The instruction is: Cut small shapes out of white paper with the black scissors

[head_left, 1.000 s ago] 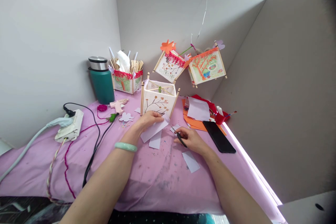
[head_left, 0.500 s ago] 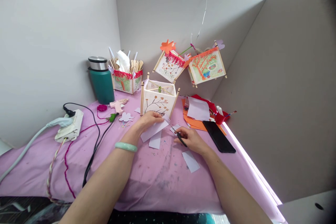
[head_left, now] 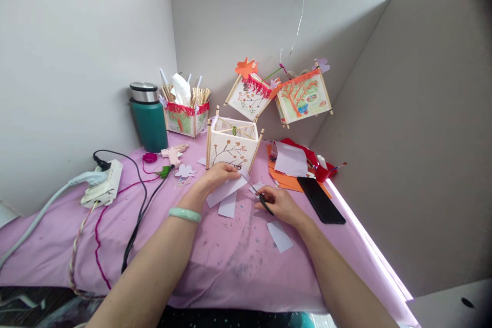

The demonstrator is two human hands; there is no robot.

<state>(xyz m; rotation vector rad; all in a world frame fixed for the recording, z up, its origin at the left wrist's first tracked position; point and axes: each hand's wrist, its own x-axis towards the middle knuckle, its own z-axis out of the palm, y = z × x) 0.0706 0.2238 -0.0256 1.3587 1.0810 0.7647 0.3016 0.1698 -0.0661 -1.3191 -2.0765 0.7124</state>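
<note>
Snipping looks like the step here: the left hand (head_left: pixel 223 174) pinches a pale paper strip (head_left: pixel 223 193) over the worktop (head_left: pixel 226 261), right in front of the painted box (head_left: pixel 231 151), and the right hand (head_left: pixel 282 206) curls round the scissors (head_left: pixel 265 205), blades pointing to the strip's upper end, contact too fine to tell; any next cut would call for paper held steady

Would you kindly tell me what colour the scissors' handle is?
The scissors' handle is black, best seen in the head view.
</note>
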